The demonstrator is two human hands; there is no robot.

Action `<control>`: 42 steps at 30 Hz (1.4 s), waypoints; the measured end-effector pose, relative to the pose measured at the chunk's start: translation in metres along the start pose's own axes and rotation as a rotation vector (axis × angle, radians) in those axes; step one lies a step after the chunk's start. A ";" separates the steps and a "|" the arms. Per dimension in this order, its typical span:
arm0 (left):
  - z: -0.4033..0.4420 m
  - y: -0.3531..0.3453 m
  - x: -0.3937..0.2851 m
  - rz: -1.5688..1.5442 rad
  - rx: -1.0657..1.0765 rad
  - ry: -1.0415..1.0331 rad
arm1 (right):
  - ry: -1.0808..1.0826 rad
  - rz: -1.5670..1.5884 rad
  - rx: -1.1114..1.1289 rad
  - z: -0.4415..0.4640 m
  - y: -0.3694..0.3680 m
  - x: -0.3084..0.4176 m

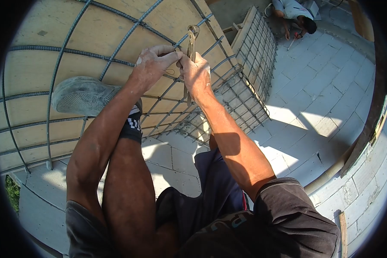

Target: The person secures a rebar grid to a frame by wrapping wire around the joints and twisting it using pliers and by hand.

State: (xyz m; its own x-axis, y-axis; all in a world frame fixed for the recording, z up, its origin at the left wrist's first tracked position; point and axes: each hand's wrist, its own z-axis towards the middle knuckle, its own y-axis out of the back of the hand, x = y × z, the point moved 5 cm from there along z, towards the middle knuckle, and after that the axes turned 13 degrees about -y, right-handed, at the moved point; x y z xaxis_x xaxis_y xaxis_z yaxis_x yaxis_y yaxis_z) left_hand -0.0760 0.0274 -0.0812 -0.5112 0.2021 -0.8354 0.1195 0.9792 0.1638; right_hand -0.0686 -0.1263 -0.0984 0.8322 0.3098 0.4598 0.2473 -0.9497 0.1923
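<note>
We log both bare hands raised together at a curved grid of dark ribbed steel bars point(64, 50), which stands in front of a tan wood-like panel point(30, 71). The right hand point(197, 74) has its fingers curled round a long, slim, brown-grey metal hand tool point(191, 43); we see its looped end above the fist and its narrow part below. The left hand point(152, 64) has thumb and forefinger drawn together, just beside the right fingertips; we cannot tell what, if anything, lies between them. Just below the left fingers we note a small loop of thin wire point(170, 72), in front of the bars.

A dusty grey shoe point(84, 95) is set over the bars, left of the hands in the view. Beyond the hands we record a second, closer-meshed steel grid point(258, 47) beside a floor of pale rectangular blocks point(331, 94), patched with sun and shadow. At upper right we observe another person in a light shirt point(294, 10), bent low, one hand near a small red item point(296, 35).
</note>
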 end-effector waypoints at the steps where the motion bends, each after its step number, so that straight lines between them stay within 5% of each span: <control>1: 0.000 0.000 0.006 -0.093 0.001 0.062 | -0.048 0.069 -0.001 -0.002 -0.003 -0.004; 6: -0.003 -0.009 0.024 -0.539 -0.069 0.229 | -0.163 0.534 0.120 -0.017 -0.015 -0.020; 11: -0.001 -0.015 0.028 -0.592 -0.054 0.272 | -0.170 0.536 0.071 -0.036 -0.028 -0.037; 21: -0.007 -0.025 0.004 -0.542 -0.072 0.299 | -0.015 -0.054 0.045 -0.044 -0.013 -0.010; 24: -0.008 -0.029 0.014 -0.475 -0.299 0.302 | -0.088 -0.201 0.142 -0.049 -0.005 -0.007; 27: -0.005 -0.033 0.025 -0.495 -0.312 0.292 | 0.514 -0.554 -0.185 -0.039 0.009 -0.003; 28: -0.005 -0.031 0.021 -0.498 -0.329 0.304 | 0.286 -0.550 -0.161 -0.036 0.015 0.003; 31: -0.008 -0.033 0.016 -0.516 -0.339 0.328 | 0.127 -0.354 -0.050 -0.038 0.021 0.040; 38: -0.005 -0.025 0.015 -0.491 -0.234 0.293 | 0.549 -0.544 -0.147 -0.004 0.007 0.045; 42: -0.006 -0.024 0.014 -0.592 -0.248 0.366 | 0.336 -0.503 -0.119 0.010 0.014 0.040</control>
State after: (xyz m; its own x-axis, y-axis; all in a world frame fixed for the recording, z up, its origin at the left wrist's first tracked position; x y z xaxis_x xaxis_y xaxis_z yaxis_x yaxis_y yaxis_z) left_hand -0.0909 0.0071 -0.0936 -0.6870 -0.4109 -0.5993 -0.4381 0.8922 -0.1096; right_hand -0.0272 -0.1274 -0.0856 0.4214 0.7348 0.5315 0.4961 -0.6774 0.5432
